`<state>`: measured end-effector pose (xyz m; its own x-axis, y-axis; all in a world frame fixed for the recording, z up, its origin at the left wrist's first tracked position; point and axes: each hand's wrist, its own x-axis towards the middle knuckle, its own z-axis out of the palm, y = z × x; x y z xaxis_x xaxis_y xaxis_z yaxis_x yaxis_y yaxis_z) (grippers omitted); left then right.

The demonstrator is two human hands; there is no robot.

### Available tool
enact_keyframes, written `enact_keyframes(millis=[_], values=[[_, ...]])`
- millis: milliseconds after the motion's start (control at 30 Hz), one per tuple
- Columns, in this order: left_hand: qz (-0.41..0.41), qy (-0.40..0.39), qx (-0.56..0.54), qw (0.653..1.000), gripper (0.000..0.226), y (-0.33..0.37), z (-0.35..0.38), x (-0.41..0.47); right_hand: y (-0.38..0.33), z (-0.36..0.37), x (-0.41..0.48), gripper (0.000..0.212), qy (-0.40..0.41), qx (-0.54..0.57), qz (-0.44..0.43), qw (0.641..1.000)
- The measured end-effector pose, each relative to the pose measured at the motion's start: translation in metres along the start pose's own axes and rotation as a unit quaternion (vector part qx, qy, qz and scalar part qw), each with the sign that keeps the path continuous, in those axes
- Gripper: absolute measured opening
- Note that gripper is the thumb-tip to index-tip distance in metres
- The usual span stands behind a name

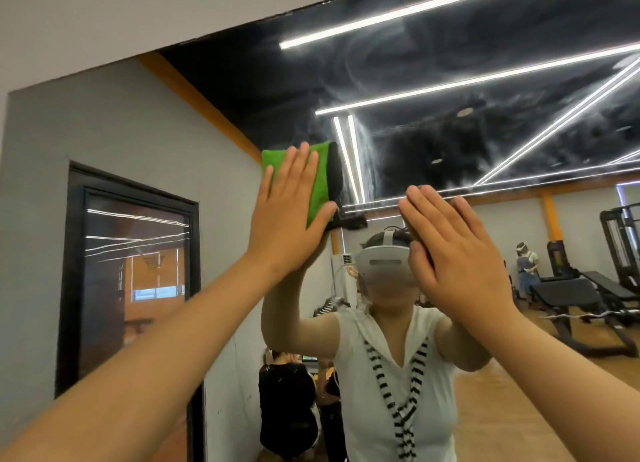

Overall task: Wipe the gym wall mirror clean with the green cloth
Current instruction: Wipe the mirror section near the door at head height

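L hand [287, 202], fingers straight, presses green cloth [322, 181] flat on mirror [450, 132] toward its upper-left corner; R hand [460, 250], open & empty, lies bare on mirror, likely leaving fresh prints; unpinched cloth may slip.

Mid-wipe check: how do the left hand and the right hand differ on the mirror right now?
The left hand presses the green cloth flat against the mirror; the right hand lies bare against the mirror, with no cloth. The left hand sits higher up the mirror than the right hand. Both have straight fingers and palms turned to the mirror.
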<state>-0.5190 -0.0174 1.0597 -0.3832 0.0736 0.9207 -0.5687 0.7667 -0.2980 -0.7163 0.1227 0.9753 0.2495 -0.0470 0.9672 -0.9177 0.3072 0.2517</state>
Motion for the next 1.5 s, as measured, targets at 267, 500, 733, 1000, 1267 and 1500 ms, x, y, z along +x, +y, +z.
enact_keyframes(millis=[267,500,733,1000,1267,1500], values=[[0.295,-0.037,0.107,0.949,0.064,-0.031,0.014,-0.086,0.000,-0.001,0.001,0.054,-0.001,0.000,0.000,1.000],[0.066,0.018,0.049,0.996,0.066,-0.069,-0.020,0.007,-0.001,-0.002,0.001,0.054,0.002,0.001,0.000,1.000],[-0.019,0.012,-0.036,0.999,0.074,-0.005,-0.001,0.000,-0.001,-0.001,0.001,0.054,0.007,-0.005,-0.001,1.000],[0.301,-0.056,0.100,0.947,0.067,-0.032,0.008,-0.088,0.000,-0.002,0.002,0.056,-0.018,-0.014,0.004,1.000],[0.238,-0.031,0.125,0.963,0.068,-0.068,-0.016,-0.019,-0.001,-0.003,0.003,0.056,-0.008,-0.008,0.004,1.000],[0.032,0.027,0.046,0.998,0.073,-0.026,0.001,-0.019,-0.002,-0.004,0.002,0.055,-0.021,-0.002,0.002,1.000]])
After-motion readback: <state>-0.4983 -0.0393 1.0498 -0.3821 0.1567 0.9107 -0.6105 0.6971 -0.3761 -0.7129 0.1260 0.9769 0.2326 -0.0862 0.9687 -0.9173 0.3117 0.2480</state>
